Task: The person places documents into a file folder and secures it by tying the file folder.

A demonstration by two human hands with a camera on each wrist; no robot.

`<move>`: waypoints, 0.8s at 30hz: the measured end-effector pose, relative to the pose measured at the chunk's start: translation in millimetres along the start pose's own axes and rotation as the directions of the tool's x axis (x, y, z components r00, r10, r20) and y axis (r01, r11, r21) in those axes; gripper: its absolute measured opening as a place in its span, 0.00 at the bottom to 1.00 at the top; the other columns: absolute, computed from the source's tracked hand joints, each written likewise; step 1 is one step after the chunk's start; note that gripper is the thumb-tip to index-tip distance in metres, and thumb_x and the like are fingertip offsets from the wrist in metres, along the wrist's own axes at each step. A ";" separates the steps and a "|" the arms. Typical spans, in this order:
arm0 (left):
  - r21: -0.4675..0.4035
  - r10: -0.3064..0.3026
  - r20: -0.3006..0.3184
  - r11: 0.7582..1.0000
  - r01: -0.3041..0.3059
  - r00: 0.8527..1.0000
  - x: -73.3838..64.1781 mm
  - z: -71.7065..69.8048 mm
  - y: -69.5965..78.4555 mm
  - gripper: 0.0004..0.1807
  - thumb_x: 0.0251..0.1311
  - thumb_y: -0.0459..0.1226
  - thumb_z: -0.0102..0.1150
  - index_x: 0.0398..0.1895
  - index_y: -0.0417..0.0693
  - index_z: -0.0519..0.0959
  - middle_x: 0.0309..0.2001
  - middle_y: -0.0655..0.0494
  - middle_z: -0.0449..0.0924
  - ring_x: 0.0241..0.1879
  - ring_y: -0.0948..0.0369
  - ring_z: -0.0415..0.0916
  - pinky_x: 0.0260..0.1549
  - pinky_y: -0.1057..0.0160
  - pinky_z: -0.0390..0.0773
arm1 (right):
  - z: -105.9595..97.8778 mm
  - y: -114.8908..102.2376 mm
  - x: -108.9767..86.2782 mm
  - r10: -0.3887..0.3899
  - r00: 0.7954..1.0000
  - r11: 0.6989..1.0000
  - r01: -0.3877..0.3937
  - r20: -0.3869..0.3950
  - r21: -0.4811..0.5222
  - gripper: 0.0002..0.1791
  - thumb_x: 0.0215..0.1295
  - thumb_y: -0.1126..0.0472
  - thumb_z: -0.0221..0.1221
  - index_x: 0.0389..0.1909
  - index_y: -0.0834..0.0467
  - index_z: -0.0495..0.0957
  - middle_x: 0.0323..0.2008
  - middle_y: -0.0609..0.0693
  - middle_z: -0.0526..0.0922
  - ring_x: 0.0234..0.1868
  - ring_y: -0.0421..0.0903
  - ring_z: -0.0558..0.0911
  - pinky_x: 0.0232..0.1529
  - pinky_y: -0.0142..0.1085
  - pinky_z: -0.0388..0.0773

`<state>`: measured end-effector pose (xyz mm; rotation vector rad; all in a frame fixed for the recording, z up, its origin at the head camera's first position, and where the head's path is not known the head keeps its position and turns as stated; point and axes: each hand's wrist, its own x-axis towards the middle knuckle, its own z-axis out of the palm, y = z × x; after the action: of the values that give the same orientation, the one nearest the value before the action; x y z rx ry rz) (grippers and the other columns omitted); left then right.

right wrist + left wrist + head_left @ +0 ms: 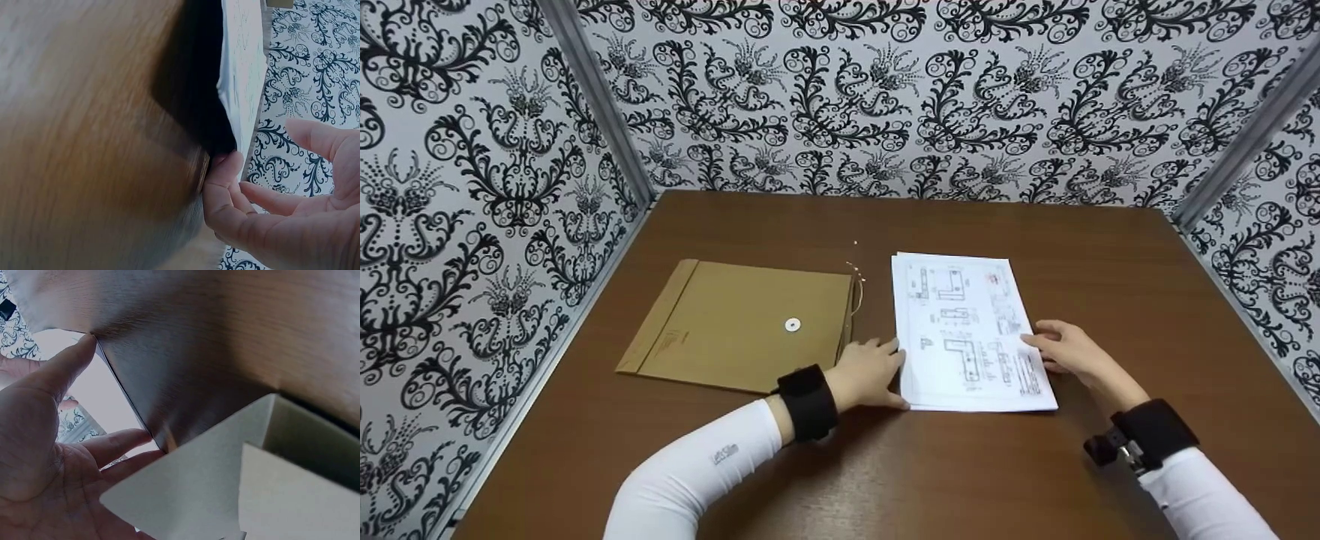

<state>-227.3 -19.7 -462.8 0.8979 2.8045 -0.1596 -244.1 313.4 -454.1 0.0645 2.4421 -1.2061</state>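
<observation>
A stack of white sheets [967,330] printed with line drawings lies on the brown table, between my two hands. My left hand [870,373] is at the stack's left edge, fingers spread along it and thumb at the near left corner. In the left wrist view, the thumb [79,354] and fingertips [147,436] touch the paper's edge. My right hand [1069,351] is at the right edge. The right wrist view shows a bent finger [222,174] against the paper edge, while another finger [312,135] stands off the sheets.
A tan cardboard document folder [750,315] with a white button [793,325] lies left of the stack, close to my left hand. Thin string [858,296] trails from its right side. Patterned walls [885,97] enclose the table [810,225] at the back and sides.
</observation>
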 end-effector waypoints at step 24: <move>-0.003 0.013 -0.017 1.000 -0.013 1.000 1.9 1.2 -0.7 0.46 0.56 0.68 0.64 0.71 0.49 0.72 0.76 0.52 0.68 0.72 0.49 0.72 0.61 0.51 0.80 | 11.5 13.6 14.2 -0.076 0.997 0.958 0.074 -0.003 0.276 0.30 0.81 0.58 0.46 0.69 0.77 0.51 0.30 0.39 0.85 0.29 0.33 0.86 0.31 0.29 0.83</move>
<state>-229.1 -19.4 -464.4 0.9209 2.8135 -0.1467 -250.2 311.1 -475.9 0.0472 2.2710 -1.5712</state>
